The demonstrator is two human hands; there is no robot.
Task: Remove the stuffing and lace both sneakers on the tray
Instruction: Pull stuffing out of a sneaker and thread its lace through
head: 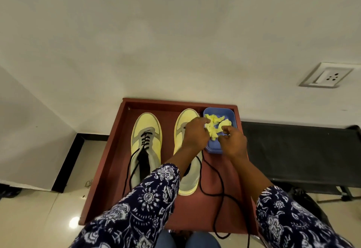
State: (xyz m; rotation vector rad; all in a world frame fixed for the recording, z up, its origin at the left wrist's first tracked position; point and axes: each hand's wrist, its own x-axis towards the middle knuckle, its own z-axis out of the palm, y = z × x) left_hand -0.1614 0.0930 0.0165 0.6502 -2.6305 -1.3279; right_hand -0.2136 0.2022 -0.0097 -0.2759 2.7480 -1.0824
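Head view:
- Tray [109,159]: reddish-brown, rigid, raised rim, carrying both sneakers.
- Left sneaker [146,130]: pale yellow with grey panels; black lace sitting in the lower eyelets only, its ends trailing loose.
- Right sneaker [182,122]: same make, partly hidden by the forearm; its black lace [220,185] is looping slack over the tray.
- Stuffing [214,124]: crumpled yellow paper, lying in a blue plastic tub [216,149] beside the right sneaker.
- Left hand [195,132], right hand [233,142]: both hovering at the tub with fingers curling; grasp cannot be told.
- Progress: stuffing seemingly out, lacing remaining.
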